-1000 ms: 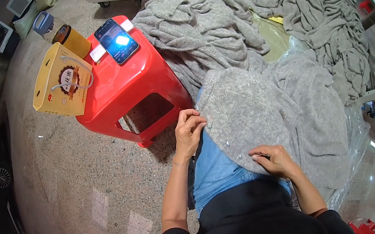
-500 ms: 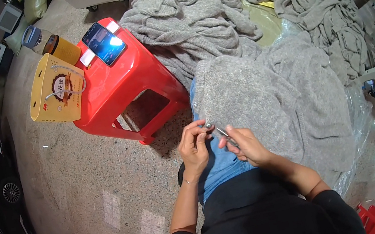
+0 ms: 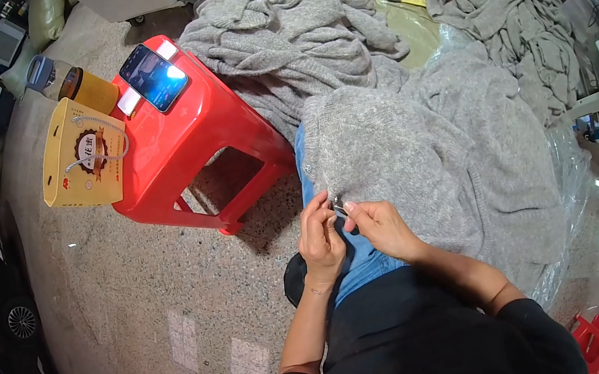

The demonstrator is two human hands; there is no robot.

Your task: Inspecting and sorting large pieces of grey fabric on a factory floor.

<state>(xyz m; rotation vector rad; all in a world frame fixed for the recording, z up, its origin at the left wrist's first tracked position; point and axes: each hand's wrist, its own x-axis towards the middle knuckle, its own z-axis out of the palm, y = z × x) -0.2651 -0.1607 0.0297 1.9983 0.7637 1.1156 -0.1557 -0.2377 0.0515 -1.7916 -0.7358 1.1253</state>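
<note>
Over my lap lies a grey knitted piece (image 3: 375, 142), its ribbed edge reaching down to my fingertips. My left hand (image 3: 320, 243) is closed in a pinch beside that edge; what sits between its fingers is too small to make out. In my right hand (image 3: 384, 230), closed between thumb and fingers, is a small slim metal tool (image 3: 341, 210). Its tip meets the fingertips of my left hand, and most of it is hidden in the grip.
A red plastic stool (image 3: 170, 149) at the left bears a phone (image 3: 154, 78), a yellow paper bag (image 3: 85, 171) and a jar with an orange-brown body (image 3: 94, 93). Heaps of grey knitwear (image 3: 292, 26) spread ahead and right. A black toy-like car (image 3: 9, 323) shows far left.
My two hands have drawn closer together, and the tool, which showed at length before, is now mostly covered by my right hand. The view has shifted slightly.
</note>
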